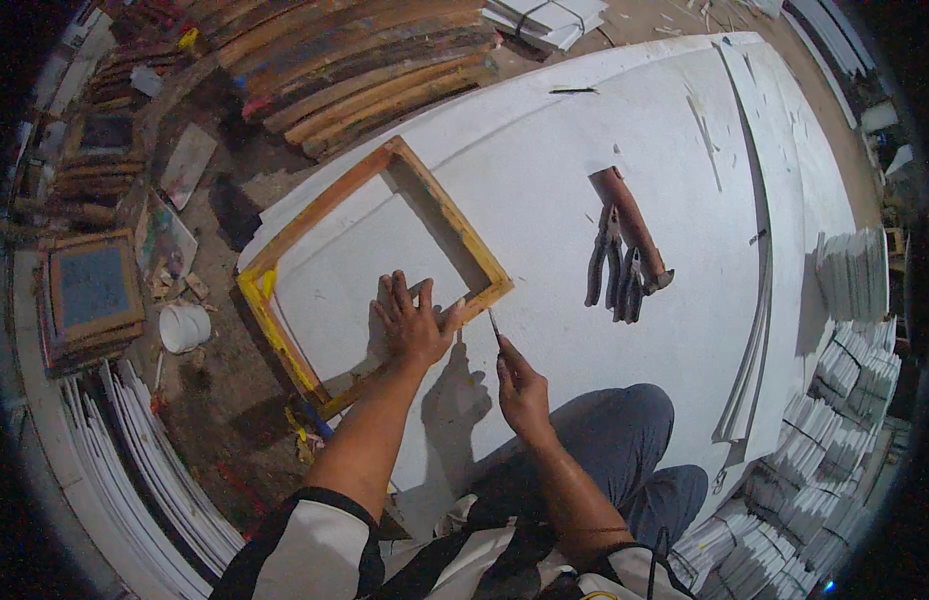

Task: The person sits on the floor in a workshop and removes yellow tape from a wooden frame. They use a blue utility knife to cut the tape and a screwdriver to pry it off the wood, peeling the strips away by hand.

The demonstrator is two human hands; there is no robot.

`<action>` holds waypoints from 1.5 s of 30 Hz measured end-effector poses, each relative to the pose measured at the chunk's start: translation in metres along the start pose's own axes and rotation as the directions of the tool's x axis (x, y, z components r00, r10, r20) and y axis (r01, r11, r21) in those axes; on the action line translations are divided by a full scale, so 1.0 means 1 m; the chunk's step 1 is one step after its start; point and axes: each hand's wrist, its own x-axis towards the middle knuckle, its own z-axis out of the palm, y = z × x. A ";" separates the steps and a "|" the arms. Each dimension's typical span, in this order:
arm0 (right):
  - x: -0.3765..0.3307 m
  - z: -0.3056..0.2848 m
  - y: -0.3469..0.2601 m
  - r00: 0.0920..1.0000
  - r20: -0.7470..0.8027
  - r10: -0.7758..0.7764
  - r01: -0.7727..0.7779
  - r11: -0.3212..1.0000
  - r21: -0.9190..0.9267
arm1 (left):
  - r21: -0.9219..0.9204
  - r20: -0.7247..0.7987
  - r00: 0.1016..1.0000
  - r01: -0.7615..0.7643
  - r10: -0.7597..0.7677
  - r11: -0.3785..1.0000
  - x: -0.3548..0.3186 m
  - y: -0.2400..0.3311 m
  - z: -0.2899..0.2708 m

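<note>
A square wooden frame [449,200] with yellow paint stains lies tilted on a large white sheet [554,160]. My left hand [414,325] is spread out over the frame's near side, its fingers inside the opening and its thumb against the wood. Close to the frame's right corner, my right hand [524,395] grips a slim knife-like tool [494,325], whose thin tip points up toward that corner. Whether the tip touches the sheet, I cannot tell. Farther right lie a hammer [634,220] with a brown handle and two dark-handled pliers [603,262], partly against each other.
Stacked wooden bars [384,80] lie beyond the frame. Left of it are a white bucket [184,327], mesh-filled frames [94,285] and long white strips [149,450]. Tied white bundles [834,380] line the right side. Loose strips [756,330] rest on the sheet's right part.
</note>
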 end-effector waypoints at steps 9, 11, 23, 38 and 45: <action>0.005 -0.006 -0.027 0.990 0.091 0.105 -0.102 0.994 -0.036 | -0.012 -0.049 0.998 -0.044 0.043 0.999 0.000 -0.003 0.002; 0.006 -0.007 -0.038 0.977 0.110 0.184 -0.170 0.978 -0.124 | -0.027 -0.036 0.999 -0.030 0.029 0.999 0.000 -0.004 0.005; 0.006 0.027 -0.028 0.998 -0.029 0.053 -0.058 0.978 -0.202 | -0.004 0.018 0.999 -0.047 0.047 0.999 0.000 -0.005 0.010; 0.018 -0.003 -0.010 0.707 0.631 0.319 -0.646 -0.072 0.760 | 0.001 -0.015 0.999 -0.048 0.048 0.999 0.002 -0.002 0.000; 0.018 -0.014 -0.018 0.998 -0.044 0.054 -0.054 0.999 -0.002 | -0.013 -0.005 0.999 -0.037 0.037 0.999 0.001 -0.005 0.006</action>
